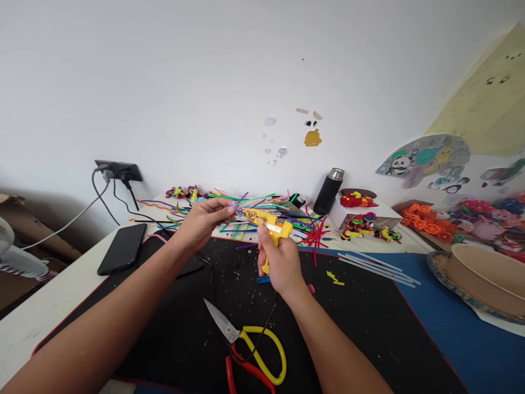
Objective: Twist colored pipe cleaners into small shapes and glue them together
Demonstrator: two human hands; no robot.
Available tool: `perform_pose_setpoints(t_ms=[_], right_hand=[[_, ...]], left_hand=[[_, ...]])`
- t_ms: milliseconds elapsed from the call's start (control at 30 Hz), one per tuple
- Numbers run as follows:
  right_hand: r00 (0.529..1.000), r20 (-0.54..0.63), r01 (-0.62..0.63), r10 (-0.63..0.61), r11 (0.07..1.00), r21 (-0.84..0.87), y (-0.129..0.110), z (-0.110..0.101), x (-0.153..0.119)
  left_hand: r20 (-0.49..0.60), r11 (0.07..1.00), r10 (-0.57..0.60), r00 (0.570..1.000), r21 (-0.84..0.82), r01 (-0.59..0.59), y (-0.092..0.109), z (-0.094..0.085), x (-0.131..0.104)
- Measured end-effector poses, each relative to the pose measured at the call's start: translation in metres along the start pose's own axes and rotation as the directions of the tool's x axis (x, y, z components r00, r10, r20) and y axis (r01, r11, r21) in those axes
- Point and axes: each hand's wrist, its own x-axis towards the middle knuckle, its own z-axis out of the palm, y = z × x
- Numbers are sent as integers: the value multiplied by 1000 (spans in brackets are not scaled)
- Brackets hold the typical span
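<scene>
My right hand (281, 260) is wrapped round the handle of a yellow glue gun (262, 220), whose stained front end points left. Just left of its nozzle, my left hand (207, 220) pinches a small purple piece (235, 207) between thumb and fingertips. The nozzle is at or very near the purple piece; whether they touch is hard to tell. A cord runs down from the gun over the black mat (340, 328). Scissors (228, 331) with one yellow and one red handle lie on the mat below my hands, the cord crossing them.
Colourful pipe cleaners (318, 235) lie behind the mat. A phone (123, 249) is at the left, a black flask (328, 191) by the wall. Clear glue sticks (377, 268) and a round tray (451, 282) are at the right. Yellow bits (334, 278) dot the mat.
</scene>
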Motion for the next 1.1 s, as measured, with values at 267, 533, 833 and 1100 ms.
perform_pose_setpoints(t_ms=[267, 533, 833, 1100], right_hand=[[1000, -10, 0, 0, 1000, -7, -2, -2, 1], [1000, 6, -5, 5, 1000, -15, 1, 0, -1], [1000, 8, -13, 14, 1000, -19, -1, 0, 1], [1000, -4, -22, 22, 1000, -2, 3, -1, 1]], left_hand=[[-6, 1000, -3, 1000, 4, 3, 1, -1, 1], [4, 1000, 13, 1000, -19, -12, 1, -3, 1], [-10, 999, 23, 1000, -35, -23, 1, -3, 3], [-9, 998, 29, 1000, -60, -29, 4, -2, 2]])
